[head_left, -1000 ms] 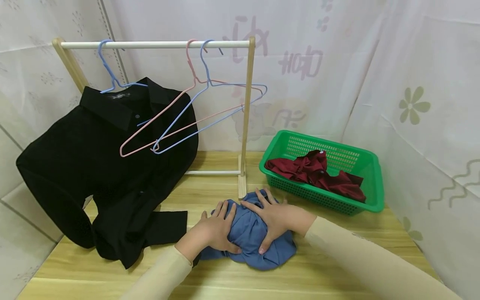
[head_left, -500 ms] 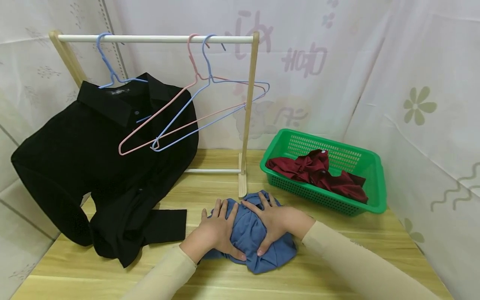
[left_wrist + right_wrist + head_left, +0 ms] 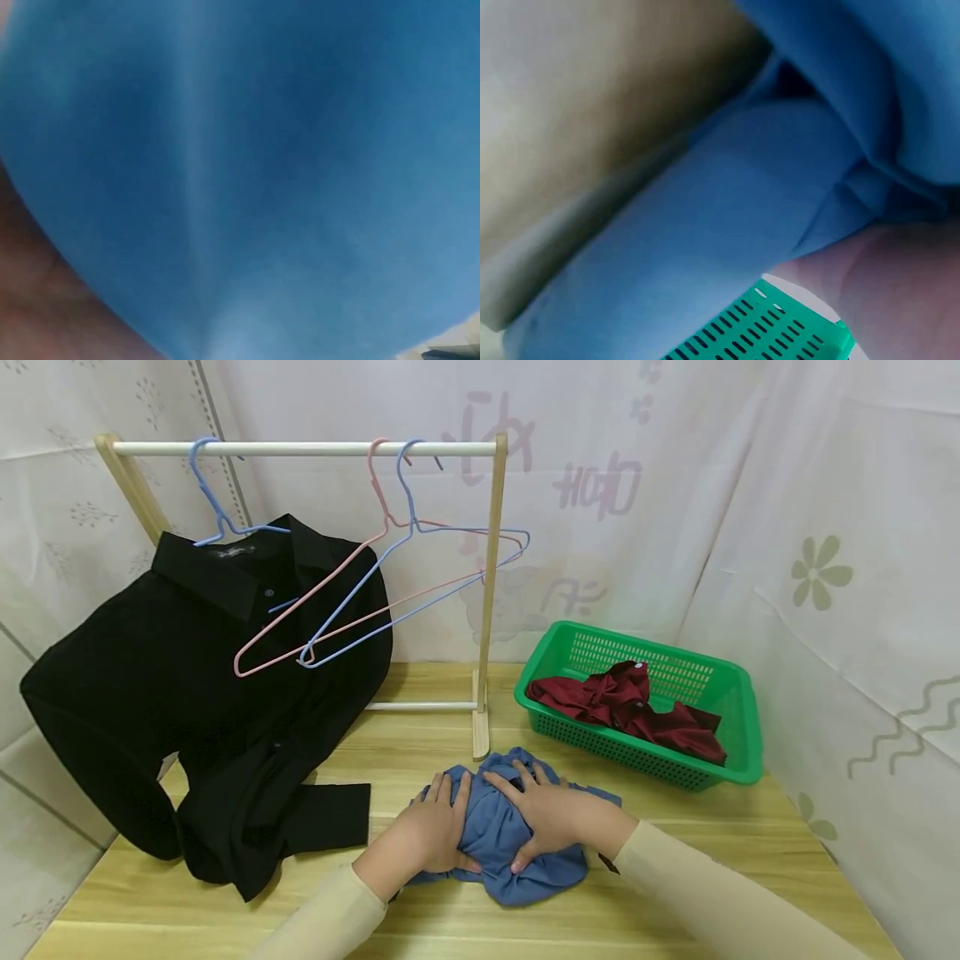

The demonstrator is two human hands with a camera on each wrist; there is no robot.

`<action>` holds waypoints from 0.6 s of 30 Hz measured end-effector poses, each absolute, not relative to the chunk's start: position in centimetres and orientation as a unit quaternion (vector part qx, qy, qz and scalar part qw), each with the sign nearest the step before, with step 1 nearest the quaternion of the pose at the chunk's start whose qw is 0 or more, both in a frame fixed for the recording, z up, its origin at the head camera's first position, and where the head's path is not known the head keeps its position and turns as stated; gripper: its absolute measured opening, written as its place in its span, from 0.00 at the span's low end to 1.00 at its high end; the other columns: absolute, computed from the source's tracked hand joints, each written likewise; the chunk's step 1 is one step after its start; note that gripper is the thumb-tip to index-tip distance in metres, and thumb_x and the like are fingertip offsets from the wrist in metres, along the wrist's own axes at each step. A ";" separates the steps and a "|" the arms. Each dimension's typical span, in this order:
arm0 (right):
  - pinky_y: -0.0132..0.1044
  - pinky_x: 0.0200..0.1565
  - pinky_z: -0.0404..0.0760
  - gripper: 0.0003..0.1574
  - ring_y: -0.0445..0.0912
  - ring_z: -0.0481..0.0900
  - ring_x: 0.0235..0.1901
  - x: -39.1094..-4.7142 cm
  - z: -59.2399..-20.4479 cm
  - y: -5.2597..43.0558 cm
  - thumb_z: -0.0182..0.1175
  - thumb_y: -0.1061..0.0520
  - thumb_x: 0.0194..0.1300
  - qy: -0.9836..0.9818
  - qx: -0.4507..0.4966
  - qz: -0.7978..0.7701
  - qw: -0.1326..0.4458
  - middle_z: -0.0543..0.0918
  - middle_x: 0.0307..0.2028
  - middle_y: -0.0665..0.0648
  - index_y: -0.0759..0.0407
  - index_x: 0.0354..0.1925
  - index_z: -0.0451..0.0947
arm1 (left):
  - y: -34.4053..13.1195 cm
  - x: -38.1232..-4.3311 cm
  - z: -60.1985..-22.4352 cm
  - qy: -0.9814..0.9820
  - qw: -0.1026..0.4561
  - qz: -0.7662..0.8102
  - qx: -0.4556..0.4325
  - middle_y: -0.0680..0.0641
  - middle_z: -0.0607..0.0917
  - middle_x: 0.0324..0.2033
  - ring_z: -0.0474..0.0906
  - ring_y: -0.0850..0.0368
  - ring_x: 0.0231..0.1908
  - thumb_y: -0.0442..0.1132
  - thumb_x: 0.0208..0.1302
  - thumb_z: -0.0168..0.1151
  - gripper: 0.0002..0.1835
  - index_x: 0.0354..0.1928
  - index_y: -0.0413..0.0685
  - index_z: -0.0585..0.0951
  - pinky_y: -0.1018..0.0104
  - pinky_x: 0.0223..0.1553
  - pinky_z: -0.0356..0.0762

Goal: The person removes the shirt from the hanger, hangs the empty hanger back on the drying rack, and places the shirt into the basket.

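Left hand and right hand rest just apart — fingers spread — on crumpled blue cloth.

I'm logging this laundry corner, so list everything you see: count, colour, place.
Rack: one, white and wood, back left
Shirt: one, black, on the rack
Hangers: two, blue, one in the shirt, one bare
Third hanger: one, pink, beside the bare one
Basket: one, green, right
Garment: apparently one, dark red, in the basket
Cloth: apparently one, blue, bunched under both hands
Table: one, light wood, underneath
Curtain: count unclear, patterned white, behind
Sleeves: two, cream, on both arms
Left hand: one, bare, fingers on the cloth
Right hand: one, bare, fingers on the cloth
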State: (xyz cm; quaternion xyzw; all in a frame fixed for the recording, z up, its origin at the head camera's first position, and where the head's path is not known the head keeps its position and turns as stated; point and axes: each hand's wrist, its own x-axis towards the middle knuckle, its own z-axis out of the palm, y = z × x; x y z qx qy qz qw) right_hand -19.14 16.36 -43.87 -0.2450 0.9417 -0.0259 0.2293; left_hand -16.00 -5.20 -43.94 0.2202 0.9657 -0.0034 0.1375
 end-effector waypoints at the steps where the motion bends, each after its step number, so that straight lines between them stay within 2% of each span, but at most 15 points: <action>1: 0.79 0.71 0.63 0.81 0.76 0.46 0.82 -18.9 -43.9 16.4 0.75 0.23 0.52 0.941 -0.250 -0.026 0.225 0.43 0.85 0.71 0.37 0.87 0.36 | -5.2 -15.8 -44.0 0.966 0.131 -0.009 0.224 0.31 0.60 0.81 0.58 0.36 0.82 0.74 0.57 0.73 0.67 0.85 0.42 0.52 0.43 0.74 0.72; 4: 0.78 0.70 0.66 0.77 0.77 0.50 0.81 -18.3 -44.0 16.6 0.72 0.25 0.56 0.940 -0.266 -0.022 0.211 0.49 0.84 0.72 0.40 0.87 0.38 | -5.1 -15.4 -44.2 0.965 0.113 -0.026 0.235 0.31 0.63 0.80 0.60 0.36 0.81 0.69 0.63 0.71 0.61 0.85 0.42 0.54 0.44 0.74 0.73; 8: 0.74 0.67 0.73 0.67 0.78 0.61 0.77 -17.5 -44.0 16.6 0.69 0.30 0.64 0.939 -0.292 -0.009 0.179 0.61 0.80 0.73 0.46 0.87 0.46 | -4.9 -14.8 -44.5 0.961 0.092 -0.069 0.253 0.33 0.67 0.79 0.64 0.39 0.80 0.55 0.71 0.70 0.50 0.84 0.42 0.57 0.46 0.73 0.75; 11: 0.68 0.63 0.80 0.58 0.78 0.71 0.70 -16.8 -44.4 16.6 0.71 0.41 0.70 0.941 -0.312 0.003 0.133 0.75 0.71 0.73 0.52 0.85 0.53 | -5.0 -14.6 -44.8 0.957 0.066 -0.093 0.267 0.33 0.72 0.76 0.69 0.40 0.77 0.47 0.69 0.72 0.47 0.83 0.43 0.60 0.48 0.70 0.78; 13: 0.65 0.59 0.84 0.54 0.78 0.75 0.67 -16.2 -44.6 16.7 0.73 0.51 0.70 0.944 -0.315 -0.001 0.099 0.82 0.64 0.73 0.56 0.83 0.56 | -5.0 -14.5 -44.9 0.956 0.041 -0.095 0.276 0.33 0.75 0.73 0.73 0.40 0.75 0.45 0.68 0.73 0.46 0.83 0.43 0.61 0.49 0.67 0.81; 15: 0.63 0.55 0.86 0.54 0.77 0.76 0.66 -15.5 -44.9 16.8 0.74 0.60 0.67 0.946 -0.317 -0.008 0.065 0.85 0.59 0.73 0.59 0.82 0.58 | -5.2 -14.3 -45.0 0.953 0.008 -0.097 0.288 0.34 0.79 0.70 0.77 0.40 0.72 0.44 0.70 0.72 0.44 0.82 0.43 0.63 0.50 0.64 0.84; 18: 0.59 0.52 0.88 0.55 0.76 0.73 0.70 -14.6 -44.8 16.9 0.73 0.65 0.64 0.951 -0.310 -0.011 0.018 0.86 0.58 0.73 0.60 0.82 0.58 | -5.5 -14.1 -45.2 0.942 -0.068 -0.106 0.310 0.35 0.84 0.65 0.82 0.42 0.67 0.43 0.74 0.68 0.37 0.80 0.42 0.66 0.54 0.58 0.87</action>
